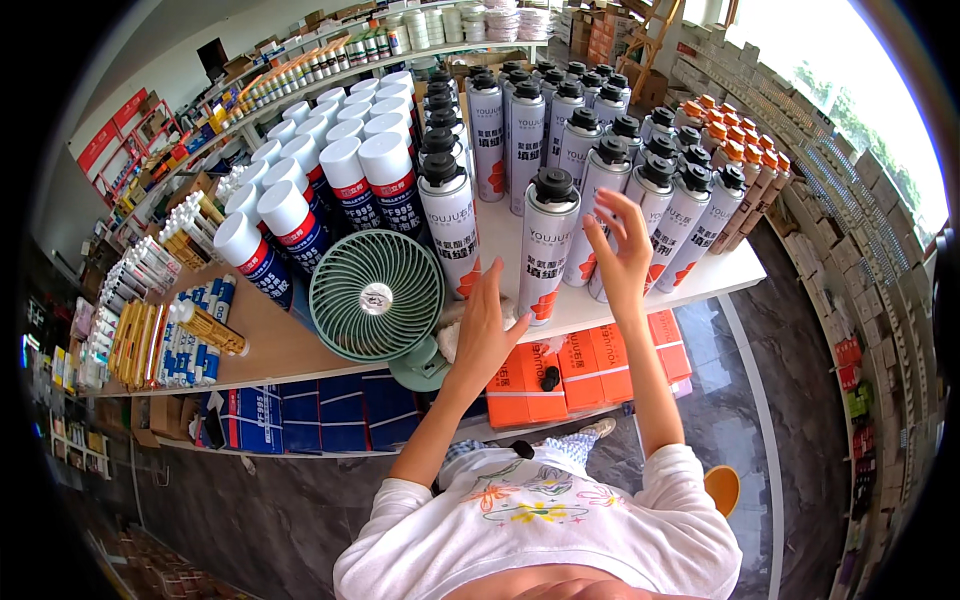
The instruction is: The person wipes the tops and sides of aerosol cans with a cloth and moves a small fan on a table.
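Observation:
A white spray-foam can (548, 245) with a black cap and red marks stands upright at the front of the table, between my two hands. My left hand (484, 325) is to its left and a little nearer me, fingers pointing up and thumb apart. On the other side, my right hand (622, 245) is raised with its fingers spread and slightly bent, close to the can. Neither hand holds anything. Rows of matching cans (655, 200) stand behind and to the right, and one more can (450, 225) is just beyond my left fingers.
A green desk fan (340, 300) occupies the front edge, left of my left hand. Blue cans with white caps (290, 205) stand behind it; tubes (205, 330) lie farther left. Orange boxes (600, 372) and blue boxes (330, 415) sit below the tabletop (735, 268). A yellow stool (722, 490) is at right.

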The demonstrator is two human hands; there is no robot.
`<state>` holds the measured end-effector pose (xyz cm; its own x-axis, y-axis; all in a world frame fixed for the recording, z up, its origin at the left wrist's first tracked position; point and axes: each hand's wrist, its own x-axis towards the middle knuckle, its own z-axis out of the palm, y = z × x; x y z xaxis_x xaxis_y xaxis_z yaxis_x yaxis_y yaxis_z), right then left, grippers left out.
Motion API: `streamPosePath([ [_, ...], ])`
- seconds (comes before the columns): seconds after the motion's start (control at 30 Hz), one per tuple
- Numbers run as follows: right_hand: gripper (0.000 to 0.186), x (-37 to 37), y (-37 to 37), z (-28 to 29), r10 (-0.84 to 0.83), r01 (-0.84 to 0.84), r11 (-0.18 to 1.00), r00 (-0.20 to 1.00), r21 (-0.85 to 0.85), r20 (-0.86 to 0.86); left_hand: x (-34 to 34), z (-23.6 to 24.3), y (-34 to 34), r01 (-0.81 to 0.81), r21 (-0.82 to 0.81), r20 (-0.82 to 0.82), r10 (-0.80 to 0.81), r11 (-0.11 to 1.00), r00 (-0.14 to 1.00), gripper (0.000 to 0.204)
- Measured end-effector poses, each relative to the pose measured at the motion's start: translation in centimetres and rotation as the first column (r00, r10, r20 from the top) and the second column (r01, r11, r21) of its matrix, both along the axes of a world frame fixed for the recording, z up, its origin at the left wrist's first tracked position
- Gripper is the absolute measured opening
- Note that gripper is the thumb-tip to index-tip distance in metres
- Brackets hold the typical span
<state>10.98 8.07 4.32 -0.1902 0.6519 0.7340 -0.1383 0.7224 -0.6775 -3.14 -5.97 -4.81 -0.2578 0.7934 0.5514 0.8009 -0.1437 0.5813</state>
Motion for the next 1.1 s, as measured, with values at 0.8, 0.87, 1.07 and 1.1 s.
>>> streamPosePath([
  [0.8,0.064,-0.2,0.5,-16.1,0.184,-0.015,0.938,0.867,-0.345,0.463,2.8,5.4,7.3,-0.18,0.204,0.13,0.155,0.962,0.979,0.096],
  [0.87,0.063,-0.3,1.0,-16.0,0.178,-0.019,0.946,0.863,-0.322,0.473,2.2,5.8,7.6,-0.14,0.184,0.184,0.106,0.973,0.977,0.094],
  [1.07,0.056,-2.4,2.9,-13.8,0.231,-0.014,0.91,0.848,-0.415,0.477,1.2,7.3,9.7,-0.129,0.203,0.238,0.079,0.971,0.968,0.087],
  [1.1,0.054,-2.9,3.4,-13.6,0.251,-0.01,0.882,0.857,-0.472,0.451,1.0,7.6,10.2,-0.14,0.216,0.229,0.09,0.966,0.969,0.086],
])
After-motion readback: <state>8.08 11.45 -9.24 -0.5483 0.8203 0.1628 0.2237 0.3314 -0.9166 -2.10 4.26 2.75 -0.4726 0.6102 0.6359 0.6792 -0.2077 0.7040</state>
